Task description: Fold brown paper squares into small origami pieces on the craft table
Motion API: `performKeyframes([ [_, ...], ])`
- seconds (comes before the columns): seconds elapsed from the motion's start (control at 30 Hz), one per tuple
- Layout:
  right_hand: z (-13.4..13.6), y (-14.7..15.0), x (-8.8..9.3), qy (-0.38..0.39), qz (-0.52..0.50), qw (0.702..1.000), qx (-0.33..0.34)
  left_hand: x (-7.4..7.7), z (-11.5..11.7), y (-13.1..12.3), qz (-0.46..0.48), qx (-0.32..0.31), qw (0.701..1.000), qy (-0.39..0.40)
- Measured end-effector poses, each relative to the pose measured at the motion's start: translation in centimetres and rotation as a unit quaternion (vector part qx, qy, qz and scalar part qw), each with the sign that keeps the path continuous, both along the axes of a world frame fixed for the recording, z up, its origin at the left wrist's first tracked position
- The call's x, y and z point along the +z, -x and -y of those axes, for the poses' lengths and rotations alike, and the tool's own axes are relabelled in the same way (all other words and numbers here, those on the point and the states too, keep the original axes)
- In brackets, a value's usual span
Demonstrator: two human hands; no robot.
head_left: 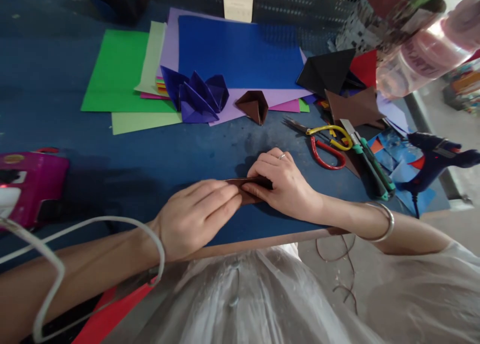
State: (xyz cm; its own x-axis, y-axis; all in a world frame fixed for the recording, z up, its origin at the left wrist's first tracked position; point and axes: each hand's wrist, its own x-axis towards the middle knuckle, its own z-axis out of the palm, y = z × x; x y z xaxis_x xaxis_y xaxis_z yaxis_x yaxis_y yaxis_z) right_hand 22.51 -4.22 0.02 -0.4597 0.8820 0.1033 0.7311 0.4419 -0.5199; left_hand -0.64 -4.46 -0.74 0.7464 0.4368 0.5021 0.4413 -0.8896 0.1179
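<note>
A folded piece of brown paper [248, 198] lies on the blue table near its front edge, mostly covered by my hands. My left hand [198, 211] is closed over its left end, fingers together; the thumb is hidden. At the other end, my right hand [283, 184], with a ring, pinches the folded paper between thumb and fingers. Beyond the hands sits a small folded brown paper piece [255, 106]. Left of that stands a dark blue folded-paper shape [198, 98] with several points.
Coloured sheets [240, 49] are stacked at the back. On the right lie scissors [326, 139], a green-handled cutter [363, 159], brown scraps [354, 106], a glue gun [437, 159] and a pink bottle [427, 54]. A magenta box [33, 184] stands left; a white cable [112, 219] crosses my left arm.
</note>
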Motion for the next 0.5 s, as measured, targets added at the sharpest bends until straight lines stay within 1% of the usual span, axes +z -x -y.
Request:
performKeyframes([
  [0.07, 0.0, 0.0, 0.0, -0.001, 0.005, 1.0, -0.001, -0.2, 0.4, 0.1, -0.01, -0.052, 0.998, -0.018],
  [0.13, 0.0, 0.0, 0.0, -0.007, 0.006, 1.0, 0.0, -0.5, 0.8, 0.2, -0.021, -0.075, 0.996, -0.043],
  [0.2, 0.0, 0.0, 0.0, -0.01, 0.006, 1.0, 0.0, -0.8, 1.1, 0.4, -0.019, -0.079, 0.995, -0.051],
  [0.33, 0.1, -0.1, 0.0, 0.001, 0.006, 1.0, -0.002, -0.9, 1.3, 0.6, -0.029, -0.075, 0.996, -0.035],
  [0.43, 0.2, -0.1, 0.0, 0.003, 0.003, 1.0, -0.007, -0.7, 1.3, 0.7, -0.055, -0.081, 0.994, -0.055],
  [0.5, 0.3, -0.1, 0.0, -0.002, 0.001, 1.0, -0.009, -0.7, 1.4, 0.6, -0.059, -0.074, 0.993, -0.068],
])
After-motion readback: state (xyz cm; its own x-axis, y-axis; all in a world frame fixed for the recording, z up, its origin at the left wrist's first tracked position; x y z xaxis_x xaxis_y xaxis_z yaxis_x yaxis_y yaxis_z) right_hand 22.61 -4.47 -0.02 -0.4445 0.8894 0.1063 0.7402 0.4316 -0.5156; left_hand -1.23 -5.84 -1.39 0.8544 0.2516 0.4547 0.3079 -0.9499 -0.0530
